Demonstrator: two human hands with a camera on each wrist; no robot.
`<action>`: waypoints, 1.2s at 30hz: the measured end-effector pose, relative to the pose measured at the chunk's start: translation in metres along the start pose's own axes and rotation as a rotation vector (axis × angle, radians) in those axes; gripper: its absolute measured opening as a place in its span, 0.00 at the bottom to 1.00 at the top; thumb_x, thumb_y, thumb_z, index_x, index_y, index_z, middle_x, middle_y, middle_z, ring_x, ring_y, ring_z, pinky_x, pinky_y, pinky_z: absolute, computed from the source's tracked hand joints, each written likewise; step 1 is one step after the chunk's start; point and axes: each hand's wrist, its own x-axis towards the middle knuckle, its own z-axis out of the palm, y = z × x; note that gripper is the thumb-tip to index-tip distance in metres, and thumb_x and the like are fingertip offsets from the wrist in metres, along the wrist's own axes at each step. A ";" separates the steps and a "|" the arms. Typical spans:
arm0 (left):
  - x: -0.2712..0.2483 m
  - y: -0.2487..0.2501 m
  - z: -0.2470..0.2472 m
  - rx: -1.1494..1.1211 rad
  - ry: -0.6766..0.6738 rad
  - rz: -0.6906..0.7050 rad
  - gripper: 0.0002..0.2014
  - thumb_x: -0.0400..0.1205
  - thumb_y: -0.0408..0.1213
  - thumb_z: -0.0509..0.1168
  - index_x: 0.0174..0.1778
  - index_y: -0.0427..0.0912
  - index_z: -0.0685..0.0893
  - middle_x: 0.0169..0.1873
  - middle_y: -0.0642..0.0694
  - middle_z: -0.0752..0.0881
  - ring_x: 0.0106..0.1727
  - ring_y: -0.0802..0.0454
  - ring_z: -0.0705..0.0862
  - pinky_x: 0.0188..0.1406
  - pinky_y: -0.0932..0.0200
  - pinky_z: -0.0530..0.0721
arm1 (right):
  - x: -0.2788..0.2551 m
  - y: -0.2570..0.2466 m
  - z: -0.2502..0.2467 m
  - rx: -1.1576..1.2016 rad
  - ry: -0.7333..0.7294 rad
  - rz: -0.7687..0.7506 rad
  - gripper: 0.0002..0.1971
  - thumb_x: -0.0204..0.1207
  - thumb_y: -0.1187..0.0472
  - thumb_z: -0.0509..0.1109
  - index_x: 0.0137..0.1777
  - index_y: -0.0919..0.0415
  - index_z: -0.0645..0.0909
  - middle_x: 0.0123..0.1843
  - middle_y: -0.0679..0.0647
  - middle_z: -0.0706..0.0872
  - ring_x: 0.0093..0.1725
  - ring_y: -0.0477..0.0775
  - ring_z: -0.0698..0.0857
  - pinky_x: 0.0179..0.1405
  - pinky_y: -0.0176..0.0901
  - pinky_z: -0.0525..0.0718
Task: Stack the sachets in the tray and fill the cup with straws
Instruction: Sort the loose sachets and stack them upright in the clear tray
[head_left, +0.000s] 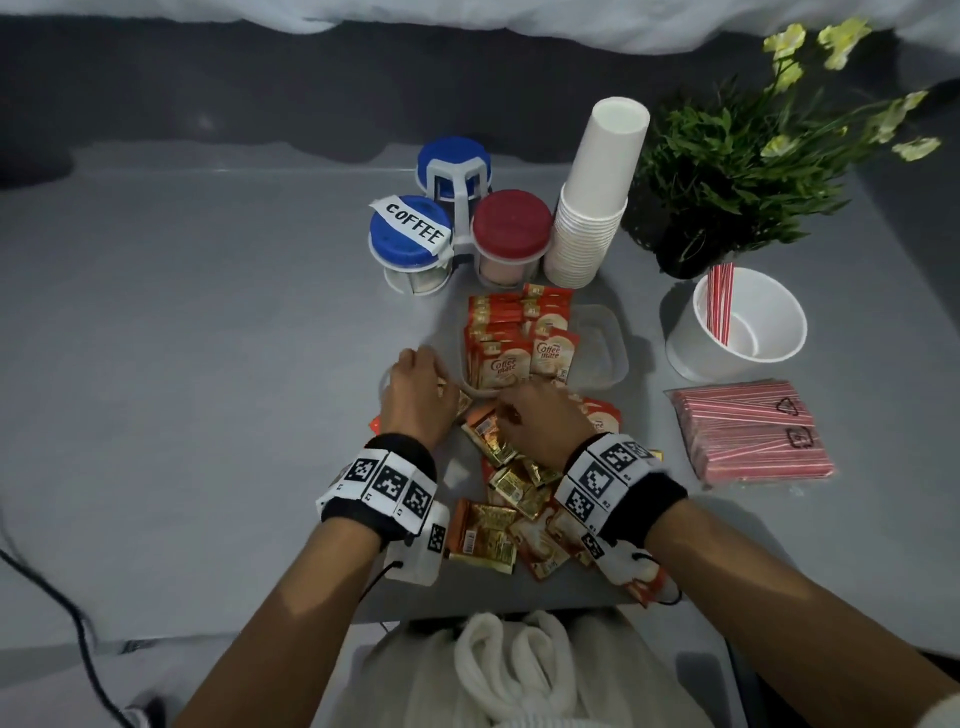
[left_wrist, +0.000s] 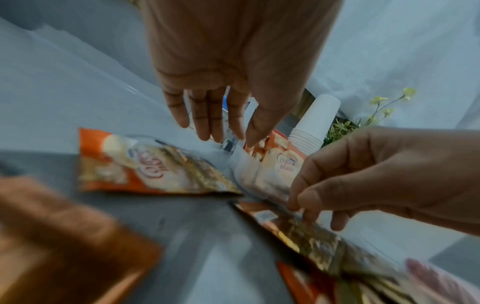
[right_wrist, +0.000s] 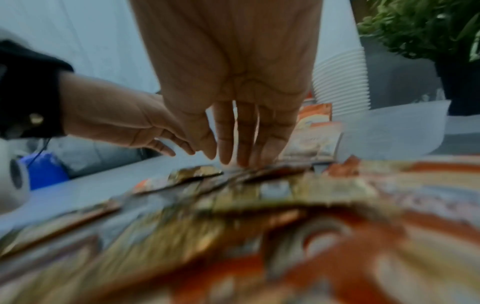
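From the head view I saw my left hand (head_left: 418, 392) and right hand (head_left: 540, 418) low over the loose sachets (head_left: 511, 499) on the table (head_left: 208, 364), just before the tray (head_left: 605, 345), where more sachets stood on edge. The cup (head_left: 737, 325), right of the tray, held a few straws (head_left: 721, 301); the straw pack (head_left: 753, 436) lay near it.

The left wrist view showed my left fingers (left_wrist: 205, 115) straight and released, holding nothing.

The right wrist view showed my right fingers (right_wrist: 249, 133) extended, tips on the pile; a grip I couldn't confirm.
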 end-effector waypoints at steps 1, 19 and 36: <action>-0.004 -0.003 0.002 0.078 -0.048 -0.004 0.09 0.79 0.34 0.62 0.53 0.36 0.79 0.56 0.36 0.78 0.60 0.37 0.77 0.59 0.46 0.76 | -0.003 -0.001 0.005 -0.037 -0.009 0.005 0.13 0.77 0.61 0.63 0.59 0.62 0.81 0.60 0.61 0.82 0.61 0.63 0.79 0.57 0.54 0.80; -0.031 -0.021 -0.009 -0.025 -0.342 0.237 0.35 0.72 0.32 0.70 0.75 0.44 0.65 0.71 0.40 0.68 0.71 0.42 0.70 0.69 0.50 0.72 | -0.008 -0.017 0.019 0.576 0.243 0.244 0.09 0.71 0.75 0.68 0.49 0.66 0.84 0.52 0.55 0.85 0.52 0.50 0.81 0.52 0.37 0.76; -0.029 -0.007 -0.024 -0.297 -0.372 0.199 0.10 0.81 0.33 0.63 0.54 0.33 0.84 0.32 0.53 0.80 0.30 0.62 0.78 0.29 0.77 0.75 | -0.014 -0.014 0.002 0.877 0.371 0.172 0.06 0.78 0.63 0.67 0.39 0.57 0.81 0.37 0.49 0.83 0.37 0.47 0.82 0.38 0.40 0.79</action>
